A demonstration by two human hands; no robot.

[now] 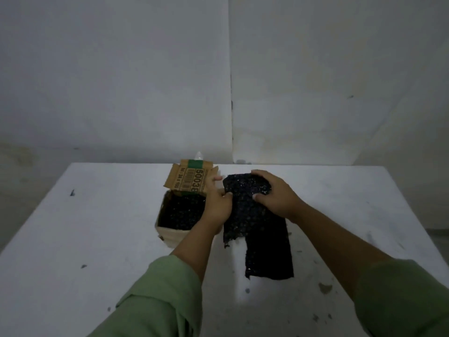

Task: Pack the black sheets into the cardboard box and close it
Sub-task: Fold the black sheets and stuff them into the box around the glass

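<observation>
White table [97, 227], both hands pinching top black sheet [245, 215], left hand [216, 205], right hand [274, 193], open cardboard box [170, 235] just left

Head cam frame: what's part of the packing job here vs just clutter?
Job:
- cardboard box, open, flap up, black sheets already inside
- black sheet gripped by both hands: left hand, right hand
- black sheet lying flat on the table

Clutter:
- dark crumbs and specks scattered on the white table
- small pale object behind the box, unidentifiable

Bare workroom: plain white walls [121, 81], scuffed white table [97, 227].
</observation>
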